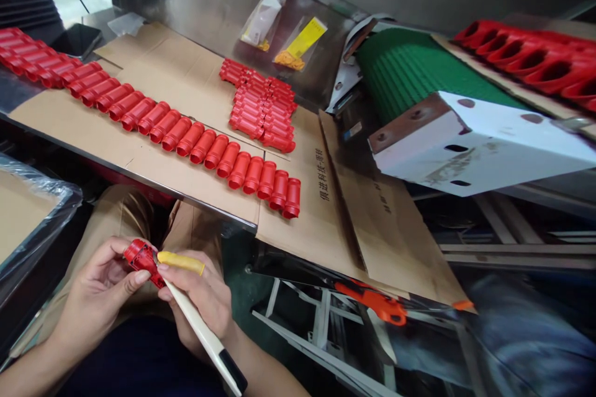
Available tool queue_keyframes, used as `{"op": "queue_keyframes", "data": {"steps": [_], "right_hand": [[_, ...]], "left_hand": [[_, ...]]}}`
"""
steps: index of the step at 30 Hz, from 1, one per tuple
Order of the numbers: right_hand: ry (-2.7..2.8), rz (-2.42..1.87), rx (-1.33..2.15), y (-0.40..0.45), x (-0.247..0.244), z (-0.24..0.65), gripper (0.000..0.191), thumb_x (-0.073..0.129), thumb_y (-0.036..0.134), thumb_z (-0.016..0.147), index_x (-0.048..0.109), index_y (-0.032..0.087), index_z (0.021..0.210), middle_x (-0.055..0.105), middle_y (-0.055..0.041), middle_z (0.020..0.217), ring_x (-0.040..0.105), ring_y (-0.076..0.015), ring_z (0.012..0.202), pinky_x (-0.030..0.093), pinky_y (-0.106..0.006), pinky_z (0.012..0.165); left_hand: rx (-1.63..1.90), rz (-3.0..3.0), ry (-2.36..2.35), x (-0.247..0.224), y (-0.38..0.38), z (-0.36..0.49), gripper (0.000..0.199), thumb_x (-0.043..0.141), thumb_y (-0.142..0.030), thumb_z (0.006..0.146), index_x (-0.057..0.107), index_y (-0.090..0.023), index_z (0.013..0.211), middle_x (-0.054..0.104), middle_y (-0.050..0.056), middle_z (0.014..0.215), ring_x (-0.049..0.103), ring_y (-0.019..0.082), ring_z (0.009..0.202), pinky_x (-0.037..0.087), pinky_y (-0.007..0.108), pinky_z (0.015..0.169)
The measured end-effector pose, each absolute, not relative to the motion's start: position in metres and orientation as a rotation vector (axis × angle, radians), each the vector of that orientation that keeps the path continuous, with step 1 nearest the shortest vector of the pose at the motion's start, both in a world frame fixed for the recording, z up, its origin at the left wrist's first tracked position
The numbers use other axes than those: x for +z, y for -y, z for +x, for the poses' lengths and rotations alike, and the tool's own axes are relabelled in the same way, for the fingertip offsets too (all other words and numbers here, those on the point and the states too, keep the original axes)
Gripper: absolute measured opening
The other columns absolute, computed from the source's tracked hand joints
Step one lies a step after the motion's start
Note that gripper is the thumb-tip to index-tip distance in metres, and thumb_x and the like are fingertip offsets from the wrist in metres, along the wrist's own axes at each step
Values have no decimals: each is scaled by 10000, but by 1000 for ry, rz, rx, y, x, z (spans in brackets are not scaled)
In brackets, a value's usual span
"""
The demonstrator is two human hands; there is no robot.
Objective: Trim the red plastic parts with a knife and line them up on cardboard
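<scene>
"While cardboard (298, 232) is spread widest, what is lined up?"

"Red tubes (215, 150), mostly on it."

"And beyond its edge, nearest the body?"

"By the right hand (205, 298), a cream-handled tool (198, 321) is gripped; by the left hand (101, 288), one red piece (139, 254) is pinched, its long axis slanted toward the right fingers. Whether it is touched by the tool's tip cannot be told."
</scene>
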State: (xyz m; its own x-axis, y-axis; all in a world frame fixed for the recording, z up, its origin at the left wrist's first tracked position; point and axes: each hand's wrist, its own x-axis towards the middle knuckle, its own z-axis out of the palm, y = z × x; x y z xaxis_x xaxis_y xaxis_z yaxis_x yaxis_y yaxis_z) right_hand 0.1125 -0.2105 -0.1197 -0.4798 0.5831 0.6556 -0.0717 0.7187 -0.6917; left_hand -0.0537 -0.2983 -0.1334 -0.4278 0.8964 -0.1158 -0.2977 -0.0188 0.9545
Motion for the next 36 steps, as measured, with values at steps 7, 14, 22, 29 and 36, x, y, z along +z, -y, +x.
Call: {"op": "queue_keyframes", "data": {"steps": [7,14,22,29,36], "right_hand": [[1903,-415,829,213,-124,112,268,634,132,1057,717,140,1312,819,-152,1123,783,-262,1070,693,-422,921],[1868,-474,849,219,-121,114,294,596,128,1055,710,162,1324,808,-164,1148,787,-278,1035,692,-459,906],[1863,-438,942,214,-113,116,231,591,244,1114,702,168,1301,813,-153,1124,780,-257,1059,678,-428,912],[1874,-596,1134,210,-109,129,175,606,283,1099,722,199,1200,822,-116,1042,797,-233,962,681,-381,841],[1523,-1015,1824,189,-104,131,388,744,563,982,743,175,996,633,47,648,541,-64,432,434,-162,410]], "left_hand": [[1614,727,-1350,-129,294,-53,126,883,-238,869,792,-272,949,772,5,965,748,160,920,627,215,852],[1630,579,-1389,-124,295,-48,159,939,-258,801,812,-261,896,755,34,931,716,199,902,624,257,844],[1613,566,-1378,-123,296,-49,171,938,-273,806,799,-266,906,759,16,916,721,176,875,621,221,836],[1606,444,-1333,-114,293,-47,331,960,-305,781,767,-293,1049,792,21,939,757,193,849,639,257,784],[1248,127,-1159,-98,290,-57,483,952,-450,766,844,-229,1181,834,128,1049,703,170,651,609,271,622]]}}
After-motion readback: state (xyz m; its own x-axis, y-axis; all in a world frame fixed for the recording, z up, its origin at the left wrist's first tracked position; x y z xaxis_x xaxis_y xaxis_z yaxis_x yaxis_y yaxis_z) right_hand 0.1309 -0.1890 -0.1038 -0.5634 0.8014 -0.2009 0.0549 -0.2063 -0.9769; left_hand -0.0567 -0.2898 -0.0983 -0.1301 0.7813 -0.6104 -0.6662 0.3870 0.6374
